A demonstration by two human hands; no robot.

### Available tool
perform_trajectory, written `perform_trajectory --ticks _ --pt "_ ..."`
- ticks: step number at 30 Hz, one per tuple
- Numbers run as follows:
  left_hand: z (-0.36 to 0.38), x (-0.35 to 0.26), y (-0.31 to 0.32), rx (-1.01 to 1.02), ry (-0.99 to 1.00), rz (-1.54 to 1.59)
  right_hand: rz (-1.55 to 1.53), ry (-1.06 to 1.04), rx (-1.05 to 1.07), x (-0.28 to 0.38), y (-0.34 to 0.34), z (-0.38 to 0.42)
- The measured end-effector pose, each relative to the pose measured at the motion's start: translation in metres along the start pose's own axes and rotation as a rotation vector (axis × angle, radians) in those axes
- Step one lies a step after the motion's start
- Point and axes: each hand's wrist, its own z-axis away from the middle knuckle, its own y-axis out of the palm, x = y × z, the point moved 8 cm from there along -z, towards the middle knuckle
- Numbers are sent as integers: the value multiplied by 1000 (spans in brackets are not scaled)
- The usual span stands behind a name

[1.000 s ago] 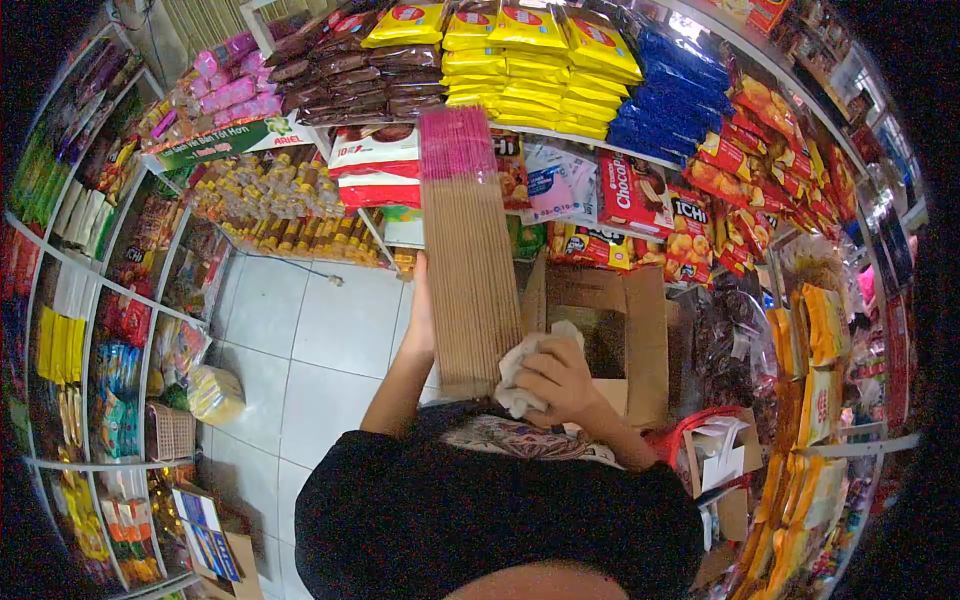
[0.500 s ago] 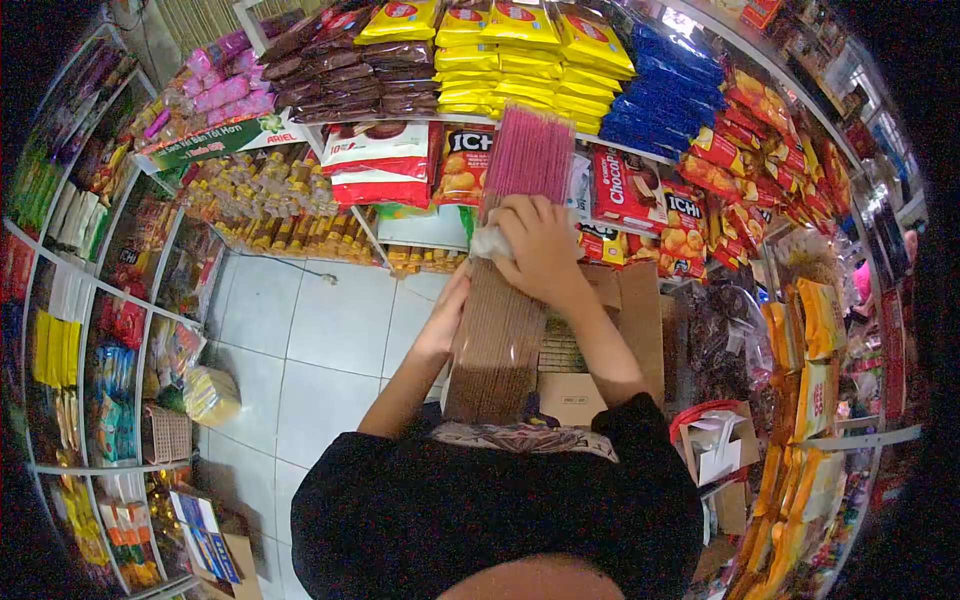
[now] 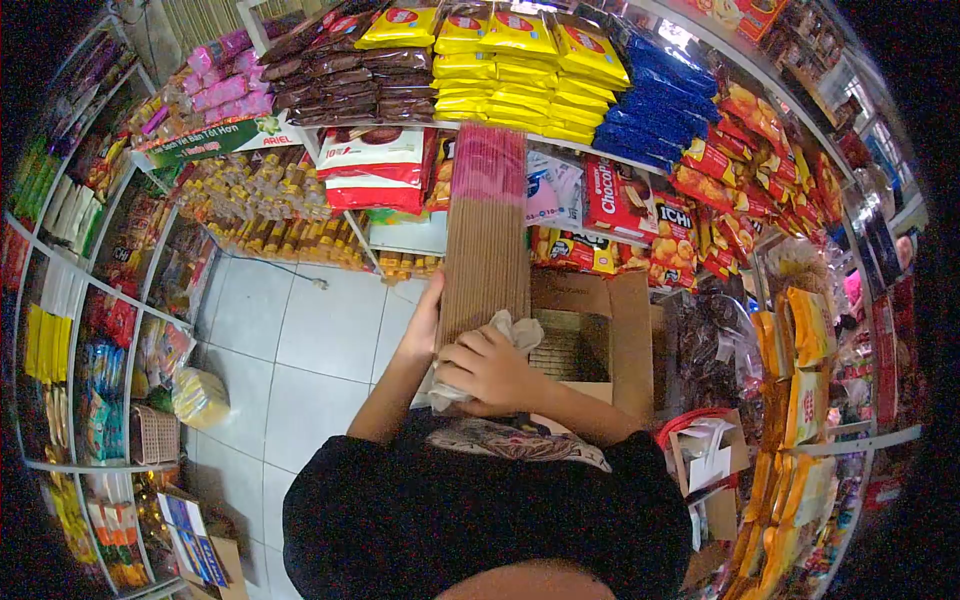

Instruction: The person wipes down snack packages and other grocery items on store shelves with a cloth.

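A long pack of incense sticks (image 3: 487,250), brown along most of its length and pink at the far end, lies in front of my chest in clear, shiny wrapping. My left hand (image 3: 425,318) grips its left side; the fingers are partly hidden beneath it. Across the near brown end rests my right hand (image 3: 487,368), closed on a crumpled white cloth (image 3: 520,332) pressed against the wrapping. Below the pack, to the right, an open cardboard box (image 3: 628,335) shows more brown sticks (image 3: 570,345) inside.
Yellow packets (image 3: 515,70) and blue packets (image 3: 655,95) are stacked on the shelf ahead. Red ChocoPie boxes (image 3: 622,200) sit below them. Shelves line both sides, with yellow-orange bags (image 3: 805,330) at right. White floor tiles (image 3: 325,325) show at left.
My right hand and the cloth have slid from the pink end down to the near brown end. The pack's far end has swung slightly left, and my left hand still supports it.
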Motion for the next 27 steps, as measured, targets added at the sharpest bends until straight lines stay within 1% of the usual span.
perform_trajectory --ticks 1,3,4,6,7,9,10,11,12,13,15,16,18,19,21,22,24,26,27 --pt "0 0 3 2 0 0 -11 7 3 0 -2 -1" --pt "2 1 3 -81 4 -27 -22 13 7 0 -3 -2" --pt "2 0 3 -82 4 -26 -8 -8 7 -1 -3 -2" --pt "4 1 13 33 -45 18 5 -29 7 -7 -2 -3" --pt "6 1 15 32 -45 18 24 -50 -10 -12 -2 -5" --pt "13 -4 11 -142 10 -107 43 -73 -28 -29 -3 -9" --pt "13 -3 1 -143 11 -107 78 -65 -73 -42 -8 -12" --pt "10 -8 -11 -72 100 -358 114 -59 -117 -54 -14 -15" --pt "11 -15 -4 -1 190 -607 115 -62 -116 -61 -20 -19" --pt "13 -15 -4 -1 196 -606 160 -31 -127 -70 -30 -23" --pt "21 -17 28 145 206 -393 268 3 -170 -87 -53 -38" --pt "20 -17 27 144 212 -389 329 8 -202 -94 -66 -46" --pt "20 -19 35 255 255 -481 384 94 -332 -113 -100 -58" --pt "19 -20 37 255 259 -482 383 89 -333 -120 -112 -66" --pt "21 -20 47 290 287 -543 438 325 -450 -144 -140 -68" --pt "22 -20 49 289 290 -540 436 322 -447 -144 -139 -68" --pt "22 -19 49 260 256 -564 361 473 -495 -154 -138 -59" --pt "20 -20 38 234 261 -542 350 484 -432 -135 -104 -46" --pt "19 -22 32 209 261 -520 294 450 -388 -120 -83 -37"
